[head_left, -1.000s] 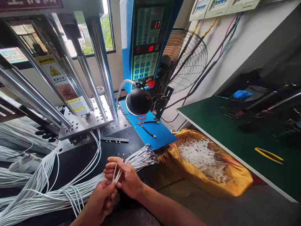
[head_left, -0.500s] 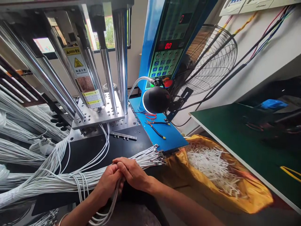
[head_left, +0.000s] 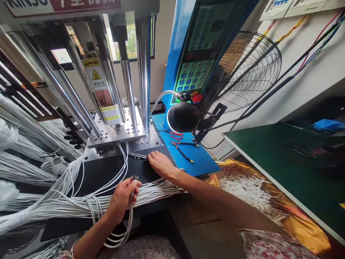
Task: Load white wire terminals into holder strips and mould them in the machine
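My left hand is closed on a few white cables just below their metal connector ends, which stick up above the thumb. The cables loop down below that hand. Farther forward, my right hand has its fingers closed over the right end of a slim metal bar fixture with small blocks along its edge. Under my right forearm lies a thick bundle of white cables, its connector ends mostly hidden.
A press with a perforated metal plate and upright rods stands behind the hands; cables run under it. Pliers and a black lamp are on the blue base. A yellow sack of white scraps sits at right.
My hands have parted. The right has reached forward to the metal bar, while the left keeps the cables, their connector ends now showing. The view has shifted slightly, and the panel's red digits are gone.
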Demonstrator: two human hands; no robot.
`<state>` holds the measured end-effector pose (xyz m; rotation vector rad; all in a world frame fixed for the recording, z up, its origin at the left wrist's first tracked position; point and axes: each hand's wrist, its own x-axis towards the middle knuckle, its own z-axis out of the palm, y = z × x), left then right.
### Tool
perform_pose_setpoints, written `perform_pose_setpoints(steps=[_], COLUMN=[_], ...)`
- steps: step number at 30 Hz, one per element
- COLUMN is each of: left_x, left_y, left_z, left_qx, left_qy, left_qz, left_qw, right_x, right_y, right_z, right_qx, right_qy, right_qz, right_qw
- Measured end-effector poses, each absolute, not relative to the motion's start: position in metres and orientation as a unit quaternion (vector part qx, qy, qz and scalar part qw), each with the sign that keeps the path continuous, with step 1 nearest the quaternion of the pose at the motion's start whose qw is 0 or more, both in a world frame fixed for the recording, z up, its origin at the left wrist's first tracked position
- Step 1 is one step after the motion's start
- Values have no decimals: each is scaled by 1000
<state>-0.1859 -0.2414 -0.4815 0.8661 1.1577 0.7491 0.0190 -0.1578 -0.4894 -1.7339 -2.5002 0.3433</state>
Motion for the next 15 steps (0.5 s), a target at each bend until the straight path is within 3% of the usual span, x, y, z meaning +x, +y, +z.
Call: perform_pose_setpoints(steps=[4,6,11,15], left_x=[-189,-190,-187,-183], left_y=[-238,-237,-233,-234], left_z=[-489,-493,-500,-499], left_qx=[388,371,382,426], left_qy=[504,502,520,551], left_qz=[360,382,376,352], left_qw=[683,681,665,626], right_x=[19,18,-3,-23], right_y=[-165,-175,-203,-209], right_z=[-485,-482,-483,-491], right_qx=[-576,-570,-439,-433], right_qy=[-800,-779,-500,-397], right_qz=[168,257,697,736], right_qw=[30,45,267,335])
